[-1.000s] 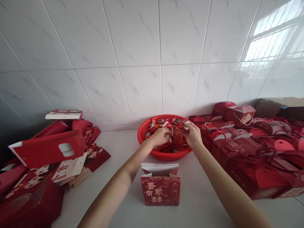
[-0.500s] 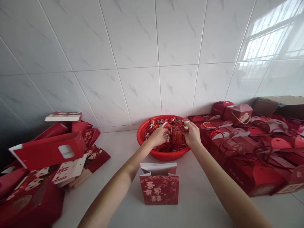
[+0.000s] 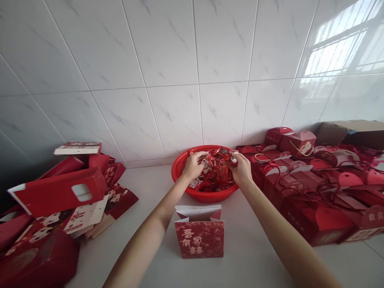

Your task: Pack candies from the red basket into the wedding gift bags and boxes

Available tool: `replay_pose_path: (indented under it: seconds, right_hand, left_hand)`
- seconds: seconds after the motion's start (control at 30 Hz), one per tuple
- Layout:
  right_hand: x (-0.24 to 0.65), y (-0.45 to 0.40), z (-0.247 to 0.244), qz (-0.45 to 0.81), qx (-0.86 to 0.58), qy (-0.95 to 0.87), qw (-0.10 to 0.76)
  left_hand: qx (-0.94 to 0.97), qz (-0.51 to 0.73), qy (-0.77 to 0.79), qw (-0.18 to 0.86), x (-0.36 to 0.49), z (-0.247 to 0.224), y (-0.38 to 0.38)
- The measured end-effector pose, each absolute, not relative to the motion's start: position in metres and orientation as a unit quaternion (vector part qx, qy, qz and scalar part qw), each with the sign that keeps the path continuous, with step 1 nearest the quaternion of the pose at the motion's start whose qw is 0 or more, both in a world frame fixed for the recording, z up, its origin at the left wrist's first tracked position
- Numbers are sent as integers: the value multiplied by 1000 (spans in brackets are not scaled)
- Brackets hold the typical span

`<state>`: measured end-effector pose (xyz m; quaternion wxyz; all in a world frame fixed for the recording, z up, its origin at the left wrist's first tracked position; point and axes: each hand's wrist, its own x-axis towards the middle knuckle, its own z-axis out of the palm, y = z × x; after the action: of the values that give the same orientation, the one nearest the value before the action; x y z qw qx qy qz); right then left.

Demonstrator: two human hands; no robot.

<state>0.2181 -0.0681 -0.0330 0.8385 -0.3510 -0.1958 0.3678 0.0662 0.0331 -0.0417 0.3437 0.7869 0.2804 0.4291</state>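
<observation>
A red plastic basket (image 3: 180,168) full of wrapped candies (image 3: 214,172) stands by the wall. Over its left side is my left hand (image 3: 195,165), fingers curved and apart, touching or just above the candies; I see nothing held in it. At the right rim my right hand (image 3: 242,170) grips a red-wrapped candy (image 3: 233,160) between thumb and fingers. An upright red gift box (image 3: 199,240) with pale lettering stands between my forearms, its top flaps raised and its mouth open. The bottom of its inside is hidden.
Several closed red gift boxes (image 3: 321,216) with cord handles fill the right side. Flattened and loose red boxes (image 3: 60,190) lie heaped at the left. A brown carton (image 3: 333,134) sits at the far right, and a tiled wall (image 3: 177,112) rises behind.
My left hand has shifted left and up over the basket, and its fingers have spread from a closer pinch. My right hand stays at the right rim with its candy.
</observation>
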Motion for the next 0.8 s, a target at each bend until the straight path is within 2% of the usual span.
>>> replay_pose_path:
  seconds: [0.23, 0.5, 0.63, 0.8]
  right_hand:
    - [217, -66, -30, 394, -328, -182, 839]
    - [212, -81, -12, 448, -303, -251, 803]
    - [200, -95, 0, 455, -300, -321, 774]
    - [189, -110, 9, 432, -323, -377, 753]
  left_hand:
    - [693, 505, 272, 437, 61, -30, 26]
    - [641, 548, 263, 468, 30, -29, 0]
    - [646, 555, 272, 448, 17, -27, -12]
    - [687, 565, 291, 351, 10, -27, -5]
